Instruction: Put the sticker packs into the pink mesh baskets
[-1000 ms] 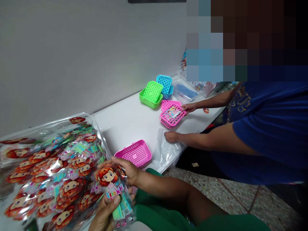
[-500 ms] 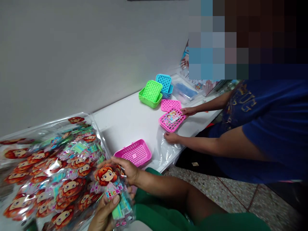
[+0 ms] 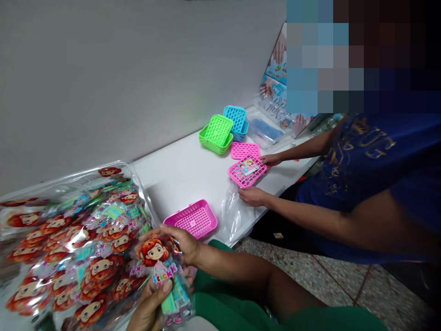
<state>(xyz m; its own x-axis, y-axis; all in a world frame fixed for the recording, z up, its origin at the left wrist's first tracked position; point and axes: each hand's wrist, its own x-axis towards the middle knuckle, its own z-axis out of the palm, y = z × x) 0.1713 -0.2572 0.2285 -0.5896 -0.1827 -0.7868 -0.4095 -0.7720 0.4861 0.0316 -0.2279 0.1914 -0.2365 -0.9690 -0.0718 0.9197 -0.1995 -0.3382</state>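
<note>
A clear packet (image 3: 163,271) printed with a red-haired cartoon girl is held at the bottom centre. My left hand (image 3: 148,303) grips its lower part, thumb pressed on the front. Round its upper right side curls my right hand (image 3: 186,248), its fingers partly hidden behind the packet. Beside them on the left lies a large clear plastic bag or tray (image 3: 143,188) full of similar packets. A pink basket (image 3: 191,220) with a latticed bottom stands on the white table just beyond my right hand.
Across the table (image 3: 165,170), a co-worker's hands (image 3: 257,196) hold a pink lattice lid with a picture card and a clear bag (image 3: 229,218). Green baskets (image 3: 216,138), blue baskets (image 3: 239,126) and another pink lid (image 3: 245,150) sit near the wall. Printed boxes (image 3: 275,87) stand behind.
The co-worker's nearer hand has shifted slightly up and right, and the clear bag below the pink lid has spread. My hands keep the same hold on the packet.
</note>
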